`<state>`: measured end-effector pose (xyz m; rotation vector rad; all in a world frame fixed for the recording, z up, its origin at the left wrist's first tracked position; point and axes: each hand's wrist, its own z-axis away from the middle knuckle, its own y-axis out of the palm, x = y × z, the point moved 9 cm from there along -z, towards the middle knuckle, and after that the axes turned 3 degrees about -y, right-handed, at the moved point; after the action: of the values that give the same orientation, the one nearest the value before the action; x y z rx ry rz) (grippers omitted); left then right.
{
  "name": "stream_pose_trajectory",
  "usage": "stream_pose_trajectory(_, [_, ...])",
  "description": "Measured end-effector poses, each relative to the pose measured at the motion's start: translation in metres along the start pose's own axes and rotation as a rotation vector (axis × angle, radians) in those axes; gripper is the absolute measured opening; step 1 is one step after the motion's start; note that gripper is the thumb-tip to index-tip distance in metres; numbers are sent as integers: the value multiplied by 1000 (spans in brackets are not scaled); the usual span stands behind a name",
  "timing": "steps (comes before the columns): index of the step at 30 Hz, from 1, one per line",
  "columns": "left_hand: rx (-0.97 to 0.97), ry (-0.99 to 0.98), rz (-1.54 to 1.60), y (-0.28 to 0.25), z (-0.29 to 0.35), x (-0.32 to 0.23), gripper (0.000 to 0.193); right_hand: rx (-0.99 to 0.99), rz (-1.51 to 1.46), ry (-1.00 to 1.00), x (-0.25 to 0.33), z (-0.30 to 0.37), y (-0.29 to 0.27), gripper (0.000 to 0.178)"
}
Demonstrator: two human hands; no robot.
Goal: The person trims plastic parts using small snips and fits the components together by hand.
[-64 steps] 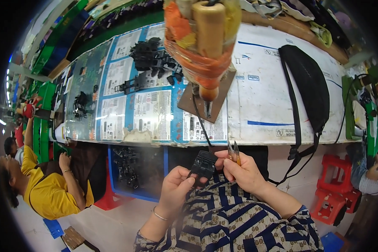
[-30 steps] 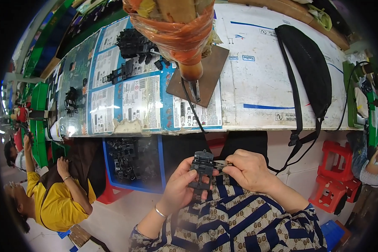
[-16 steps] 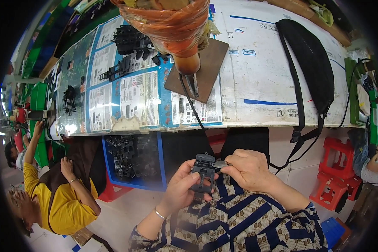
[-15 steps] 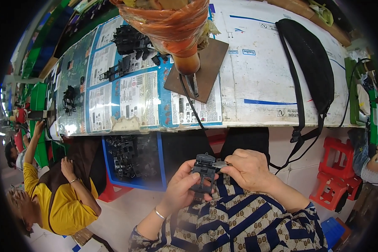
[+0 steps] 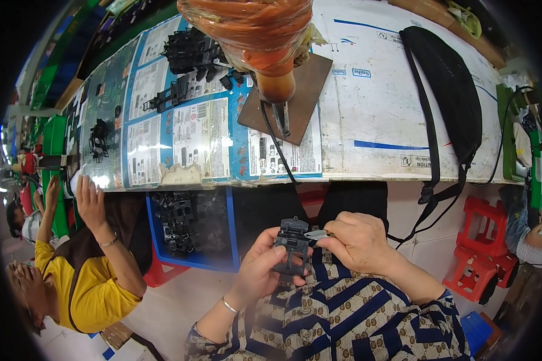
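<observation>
Over my lap, my left hand point(image 5: 258, 266) is closed around a black plastic part point(image 5: 295, 245) with a rounded top and an opening in its lower half. Pinched in my right hand point(image 5: 359, 245) is a small flat silver blade point(image 5: 317, 234). Its tip reaches the right edge of the plastic part, near the upper end; whether it cuts in cannot be made out. The blade's rear end is hidden by my right fingers. To the left of my hands, a blue bin point(image 5: 230, 231) holds many similar black plastic pieces.
A plastic-wrapped orange device with a metal tip point(image 5: 265, 54) hangs over a brown board point(image 5: 315, 81) on the table. Black parts point(image 5: 193, 51) lie at the table's left, a black bag point(image 5: 445, 90) at its right. A co-worker in yellow point(image 5: 93, 289) sits at left; red stools point(image 5: 473, 271) stand at right.
My hands stay almost in place, the blade still against the black plastic part and now showing more of its face. The co-worker's nearer hand has risen toward the table edge.
</observation>
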<state>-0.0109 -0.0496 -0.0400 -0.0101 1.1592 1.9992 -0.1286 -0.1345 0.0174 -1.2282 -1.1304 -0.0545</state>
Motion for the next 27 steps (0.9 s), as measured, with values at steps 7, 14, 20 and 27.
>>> stream_pose_trajectory(7, [-1,8,2,-1,1,-1,34,-4,21,-20,3,-3,0,23])
stream_pose_trajectory(14, [19,14,17,-3,1,0,33,0,37,-28,5,-5,1,23])
stream_pose_trajectory(20, [39,19,32,-3,1,1,33,1,54,-30,8,-5,1,22])
stream_pose_trajectory(27, [-56,20,-3,-12,1,-1,37,0,57,-60,11,-10,4,22])
